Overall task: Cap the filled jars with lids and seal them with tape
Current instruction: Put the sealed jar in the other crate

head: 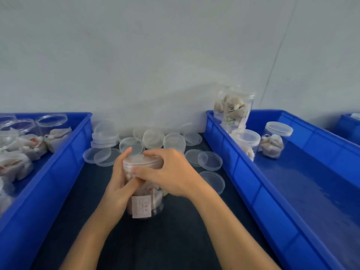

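A clear jar [145,205] filled with white sachets stands on the dark table between two blue bins. My left hand [118,184] wraps around its upper left side. My right hand [167,172] comes over from the right with its fingers curled on the clear lid [140,162] sitting on the jar's mouth. Loose clear lids [153,138] lie scattered behind the jar near the wall. No tape is visible.
The left blue bin [64,172] holds open jars [51,123] with sachets. The right blue bin [272,211] holds capped jars [272,141], one stacked high [235,108] at its far corner. More lids [212,182] lie right of my hands.
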{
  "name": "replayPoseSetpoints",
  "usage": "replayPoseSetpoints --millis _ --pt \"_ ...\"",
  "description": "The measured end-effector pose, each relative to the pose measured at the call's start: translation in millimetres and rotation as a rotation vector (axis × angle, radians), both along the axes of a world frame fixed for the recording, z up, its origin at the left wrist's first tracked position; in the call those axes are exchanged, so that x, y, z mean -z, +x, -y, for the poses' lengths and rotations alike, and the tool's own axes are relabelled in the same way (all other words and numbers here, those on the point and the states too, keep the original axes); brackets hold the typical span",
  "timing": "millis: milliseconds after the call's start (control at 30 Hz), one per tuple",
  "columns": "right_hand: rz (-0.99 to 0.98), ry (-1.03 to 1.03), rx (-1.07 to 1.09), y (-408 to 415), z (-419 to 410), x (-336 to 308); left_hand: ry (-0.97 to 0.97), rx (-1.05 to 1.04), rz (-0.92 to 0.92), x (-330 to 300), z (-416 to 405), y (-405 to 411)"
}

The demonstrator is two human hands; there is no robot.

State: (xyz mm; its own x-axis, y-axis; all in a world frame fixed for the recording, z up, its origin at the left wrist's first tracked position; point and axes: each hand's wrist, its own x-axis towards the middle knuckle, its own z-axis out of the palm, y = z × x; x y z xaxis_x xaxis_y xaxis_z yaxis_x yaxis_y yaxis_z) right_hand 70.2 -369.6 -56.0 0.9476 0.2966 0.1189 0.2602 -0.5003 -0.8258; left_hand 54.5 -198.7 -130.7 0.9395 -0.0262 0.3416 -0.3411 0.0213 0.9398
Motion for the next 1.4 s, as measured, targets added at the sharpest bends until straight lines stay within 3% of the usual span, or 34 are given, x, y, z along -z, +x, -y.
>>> replayPoseSetpoints --millis 233,467,733,933,1100,1400 --pt "0.287 -0.039 0.283 29.2 45.6 -79.7 0.098 -0.356 0.106 -34.8 57.7 15.4" --pt "0.425 -0.094 0.584 51.6 117.4 -137.1 0.284 -0.159 0.253 -97.2 160.6 55.2" --pt "0.312 -0.096 0.795 64.6 189.1 -111.6 0.383 0.149 0.085 -94.8 231.5 87.4" --pt "0.275 -0.049 0.779 66.6 195.3 -97.6 0.489 0.162 0.089 -83.2 234.5 81.7" --pt "0.272 -0.125 0.777 67.8 187.4 -94.6 0.541 0.177 0.032 -77.8 221.5 76.1" --pt "0.436 -0.382 0.910 64.0 166.1 -101.2 0.398 0.022 -0.078 -45.6 132.7 51.3"
